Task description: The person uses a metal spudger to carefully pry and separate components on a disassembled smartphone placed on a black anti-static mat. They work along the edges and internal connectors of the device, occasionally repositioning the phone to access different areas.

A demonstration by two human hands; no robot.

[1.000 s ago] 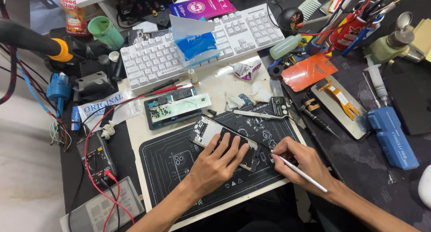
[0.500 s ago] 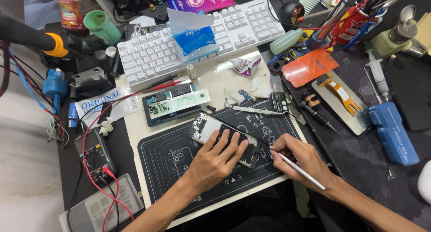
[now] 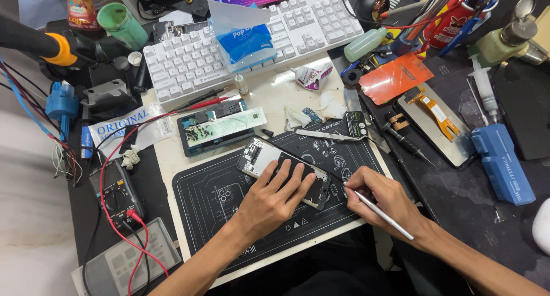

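The left hand [image 3: 269, 201] lies flat on an opened smartphone frame with bare circuit parts [image 3: 283, 171], its fingers spread across it. The phone rests tilted on a black rubber work mat with white line drawings [image 3: 212, 196]. Just right of it, the right hand [image 3: 387, 201] grips a slim silver metal tool [image 3: 381, 214], tip at the phone's right end. A white keyboard [image 3: 200, 64] sits well behind.
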